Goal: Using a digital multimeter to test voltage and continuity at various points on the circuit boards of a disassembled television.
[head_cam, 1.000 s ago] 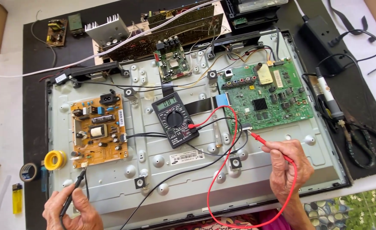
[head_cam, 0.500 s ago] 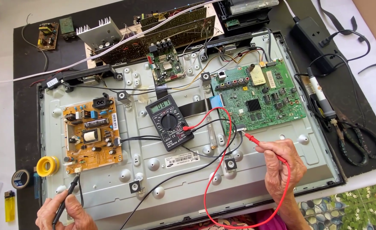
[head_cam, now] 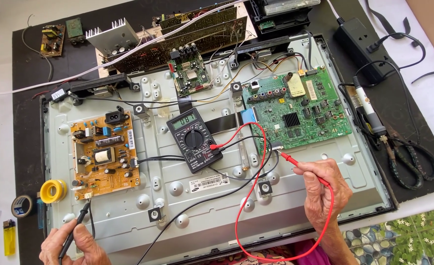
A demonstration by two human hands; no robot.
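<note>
My left hand (head_cam: 72, 244) grips a black test probe (head_cam: 79, 218) whose tip touches the lower right corner of the orange power board (head_cam: 104, 154). My right hand (head_cam: 325, 189) pinches a red test probe (head_cam: 295, 161), tip resting at the lower left corner of the green main board (head_cam: 298, 113). A black multimeter (head_cam: 194, 140) with a lit display lies between the boards on the grey metal back panel (head_cam: 202, 206) of an opened flat screen. Red and black leads run from the meter to the probes.
A small green board (head_cam: 191, 74) sits at the panel's top. Loose circuit boards and a heat sink (head_cam: 111, 34) lie behind. A soldering iron (head_cam: 369, 110), pliers (head_cam: 413, 157) and a power adapter (head_cam: 362, 44) are right. Yellow tape (head_cam: 53, 191), black tape (head_cam: 22, 206) and a yellow lighter (head_cam: 9, 236) are left.
The view has shifted slightly. My left hand has brought the black probe's tip up to the orange board's corner. My right hand stays with the red probe on the green board.
</note>
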